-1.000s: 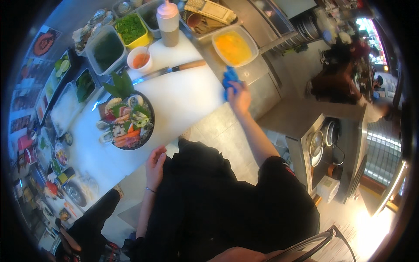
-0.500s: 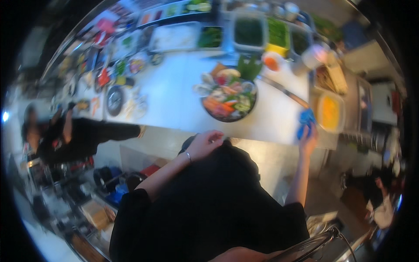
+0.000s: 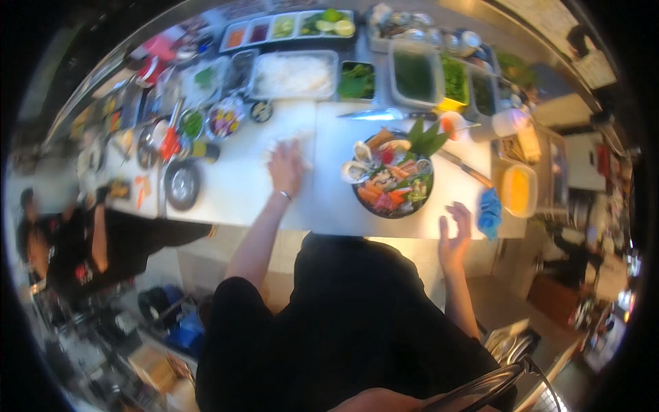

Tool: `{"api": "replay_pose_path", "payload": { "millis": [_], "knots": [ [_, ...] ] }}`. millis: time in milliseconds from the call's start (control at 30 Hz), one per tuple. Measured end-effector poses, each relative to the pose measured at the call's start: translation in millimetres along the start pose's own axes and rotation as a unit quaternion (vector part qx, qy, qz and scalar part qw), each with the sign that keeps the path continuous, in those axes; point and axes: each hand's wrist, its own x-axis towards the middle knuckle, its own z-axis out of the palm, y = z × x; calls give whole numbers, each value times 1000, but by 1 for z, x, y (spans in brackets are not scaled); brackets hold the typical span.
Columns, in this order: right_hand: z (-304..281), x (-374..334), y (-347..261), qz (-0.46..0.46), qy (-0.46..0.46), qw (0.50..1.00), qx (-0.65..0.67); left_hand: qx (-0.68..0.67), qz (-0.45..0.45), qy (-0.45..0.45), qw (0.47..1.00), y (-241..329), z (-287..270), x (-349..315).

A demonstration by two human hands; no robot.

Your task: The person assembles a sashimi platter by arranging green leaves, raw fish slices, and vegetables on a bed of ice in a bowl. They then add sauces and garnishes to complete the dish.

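The left hand (image 3: pixel 285 168) reaches flat over the tabletop (image 3: pixel 240 199), its fingers spread on a whitish heap (image 3: pixel 274 145); blur hides whether they grip any of it. A bracelet (image 3: pixel 284 195) circles that wrist. The right hand (image 3: pixel 454 233) is empty, fingers wide and loosely bent, at the tabletop's near edge; whether it touches the surface I cannot tell. A crumpled blue cloth (image 3: pixel 489 214) lies at its two o'clock, near but apart.

Between the hands sits a round black bowl (image 3: pixel 429 189) filled with arranged seafood, at three o'clock from the left hand and about ten from the right. Inside it, opened oysters (image 3: pixel 357 172) lie toward ten o'clock and orange slices (image 3: pixel 371 197) toward seven; broad green leaves (image 3: pixel 427 139) stand up between one and two.

Beyond the bowl's twelve o'clock lies a knife with a bright blade (image 3: pixel 374 114). A wooden knife handle (image 3: pixel 476 174) points outward at three o'clock. A white cup (image 3: pixel 458 134) of something orange stands at two, with a squeeze bottle (image 3: pixel 509 122) farther out. At the blue cloth's two o'clock is a tub of yellow contents (image 3: pixel 519 191).

From the left hand, a tub of white contents (image 3: pixel 294 74) sits at twelve, a dark round dish (image 3: pixel 182 184) near nine, and a co-worker in black (image 3: pixel 75 250) stands past eight.
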Motion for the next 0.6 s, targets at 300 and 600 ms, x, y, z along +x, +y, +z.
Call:
{"api": "replay_pose_path", "payload": {
  "millis": [300,600],
  "knots": [
    [27,72,-77,-41,38,998,21,-329,13,-305,894,11,-98,-89],
    [21,136,127,132,37,966,-218,-113,36,-118,986,-27,-103,-40]
  ]
}}
